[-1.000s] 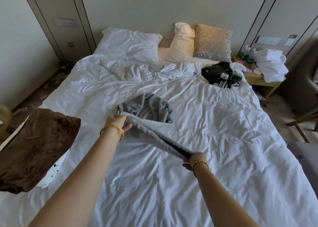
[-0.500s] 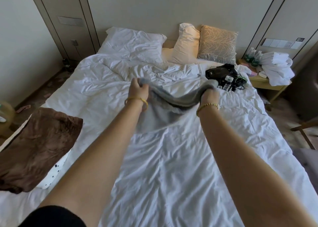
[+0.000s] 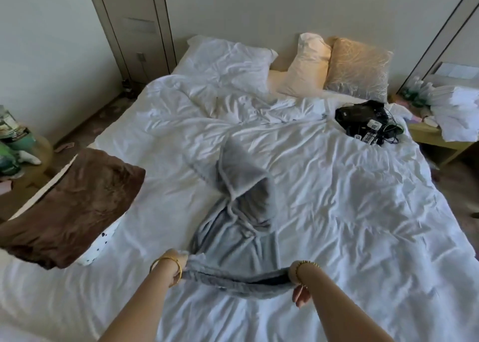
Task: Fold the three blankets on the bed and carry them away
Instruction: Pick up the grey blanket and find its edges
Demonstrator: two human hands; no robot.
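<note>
I see the bed [image 3: 337, 212] filling most of my view, its white cover rumpled all over. At nine o'clock a brown blanket [image 3: 70, 204] lies folded on the bed's left edge, on top of a white spotted blanket [image 3: 99, 240] that peeks out beneath it. In the middle, the grey blanket [image 3: 243, 212] lies bunched in a long heap running from the centre down toward six o'clock, its near edge lifted off the cover. My left hand [image 3: 175, 265] is clenched on the left corner of that edge, and my right hand [image 3: 298, 279] pinches the right corner, fingers curled under the cloth; the edge is stretched between them. At twelve o'clock sit a white pillow [image 3: 228, 61], a cream pillow [image 3: 303, 64] and a patterned cushion [image 3: 357, 68]. At two o'clock a black tangle of gadgets and cables [image 3: 368, 121] rests on the cover. Each wrist wears a gold bangle.
</note>
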